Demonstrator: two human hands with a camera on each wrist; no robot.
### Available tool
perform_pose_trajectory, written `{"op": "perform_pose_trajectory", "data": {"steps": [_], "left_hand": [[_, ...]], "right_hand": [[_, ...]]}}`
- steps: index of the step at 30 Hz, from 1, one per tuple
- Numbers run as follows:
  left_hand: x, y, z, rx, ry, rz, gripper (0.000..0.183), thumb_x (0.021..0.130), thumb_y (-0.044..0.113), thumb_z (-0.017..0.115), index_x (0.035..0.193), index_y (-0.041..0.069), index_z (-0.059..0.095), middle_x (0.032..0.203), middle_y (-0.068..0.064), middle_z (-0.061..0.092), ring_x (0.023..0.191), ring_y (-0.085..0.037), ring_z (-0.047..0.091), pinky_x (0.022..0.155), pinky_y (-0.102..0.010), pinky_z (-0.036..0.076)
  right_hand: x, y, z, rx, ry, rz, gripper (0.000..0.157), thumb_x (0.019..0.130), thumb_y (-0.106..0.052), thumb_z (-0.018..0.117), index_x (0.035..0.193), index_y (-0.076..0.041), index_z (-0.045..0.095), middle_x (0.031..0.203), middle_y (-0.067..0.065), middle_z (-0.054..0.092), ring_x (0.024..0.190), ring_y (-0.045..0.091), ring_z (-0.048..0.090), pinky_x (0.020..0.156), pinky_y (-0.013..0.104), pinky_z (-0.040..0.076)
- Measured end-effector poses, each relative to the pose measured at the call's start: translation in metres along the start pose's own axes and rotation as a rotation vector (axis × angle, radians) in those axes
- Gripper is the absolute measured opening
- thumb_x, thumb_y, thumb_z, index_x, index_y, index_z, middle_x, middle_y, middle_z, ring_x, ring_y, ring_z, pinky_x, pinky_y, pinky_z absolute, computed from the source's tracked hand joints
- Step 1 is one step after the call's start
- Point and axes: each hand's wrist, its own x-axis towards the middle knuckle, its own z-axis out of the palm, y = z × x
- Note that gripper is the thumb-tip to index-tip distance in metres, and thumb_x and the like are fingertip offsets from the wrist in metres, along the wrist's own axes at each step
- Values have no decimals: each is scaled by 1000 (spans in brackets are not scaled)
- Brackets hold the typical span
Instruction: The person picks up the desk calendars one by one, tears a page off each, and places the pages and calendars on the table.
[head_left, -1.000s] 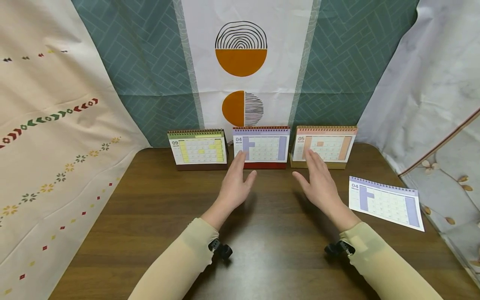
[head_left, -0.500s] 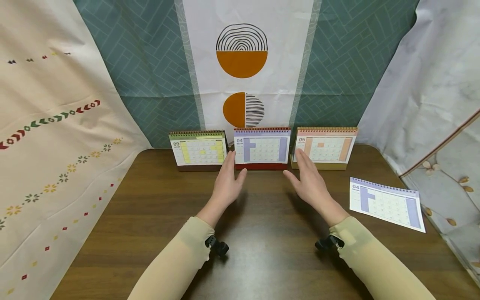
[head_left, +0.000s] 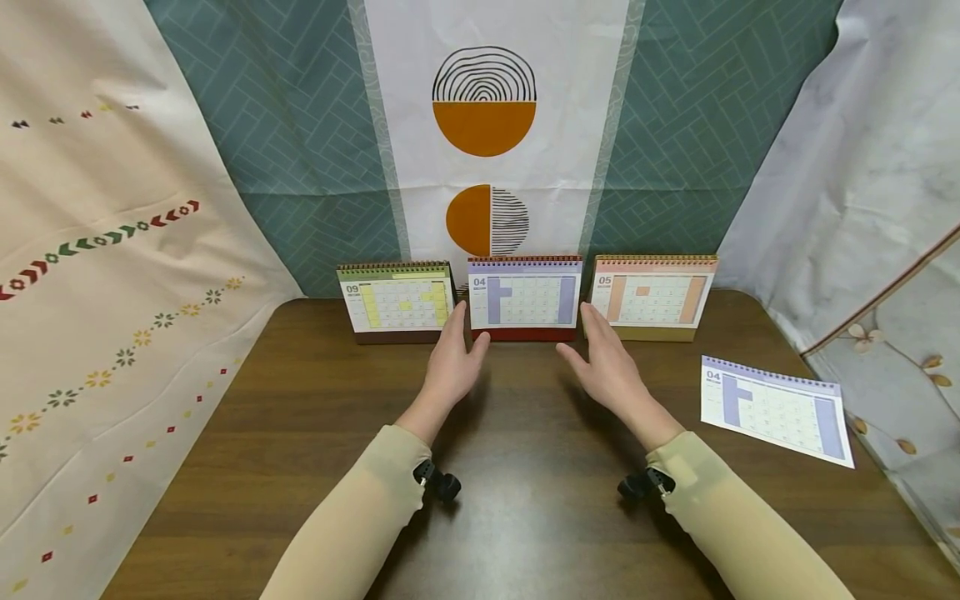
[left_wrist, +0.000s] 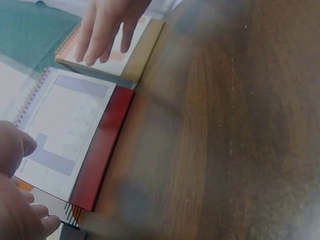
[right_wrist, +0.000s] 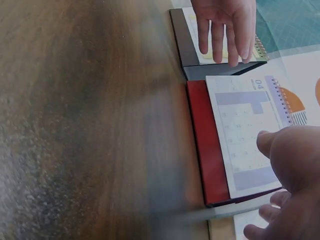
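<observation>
In the head view a desk calendar with a purple 04 page and red base (head_left: pixel 525 296) stands upright at the back of the table. My left hand (head_left: pixel 453 363) is just in front of its left edge, fingers straight and pointing forward, thumb spread. On the other side my right hand (head_left: pixel 606 362) mirrors it at the right edge, its fingertips overlapping the lower left of the pink 05 calendar (head_left: pixel 660 293). Both palms face inward and hold nothing. From the left wrist view, the red base (left_wrist: pixel 102 150) sits between the two hands.
A green-topped 09 calendar (head_left: pixel 397 302) stands at the back left. To the right, a loose purple 04 calendar sheet (head_left: pixel 776 410) lies flat on the brown wooden table (head_left: pixel 517 492). Fabric curtains (head_left: pixel 675 125) enclose the back and sides.
Over the last second both hands have shifted left, the right one further, so they now flank the red-based calendar. The calendars and the loose sheet stay in place.
</observation>
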Motion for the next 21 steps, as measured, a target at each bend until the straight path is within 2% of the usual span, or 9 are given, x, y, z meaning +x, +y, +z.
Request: {"op": "perform_pose_trajectory", "data": {"steps": [7,10,13,20,21], "left_hand": [[11,-10,5,-53,-8,-32,77,115,30,61,176,8,21,181,-16,24,166,-35,25,131,-54,24],[23,-26,14,-44,-1,-27,78,114,35,61,176,7,23,180,-17,26,165,-36,27,130,-55,25],[29,-34,19,-33,4,-26,78,114,39,60,176,8,24,180,-17,28,164,-36,29,130,-56,26],[18,-11,11,-48,-12,-40,73,115,28,59,174,2,25,179,-20,28,165,-37,27,131,-53,23],[21,-18,14,-46,-9,-23,74,116,33,58,175,4,25,179,-19,28,165,-34,27,132,-50,23]], "right_hand": [[5,1,3,27,-16,2,89,114,-39,63,175,1,12,181,27,15,166,43,17,130,61,21],[6,1,4,33,-17,5,89,115,-40,62,175,2,12,180,27,16,166,43,18,130,61,21],[7,2,5,45,-20,14,89,115,-40,61,174,3,11,180,29,16,166,44,18,130,62,21],[9,5,5,80,-41,42,90,115,-42,59,174,4,9,179,30,15,165,46,18,130,61,21],[10,6,5,85,-45,46,91,115,-42,59,174,4,8,179,30,15,165,46,18,130,61,21]]}}
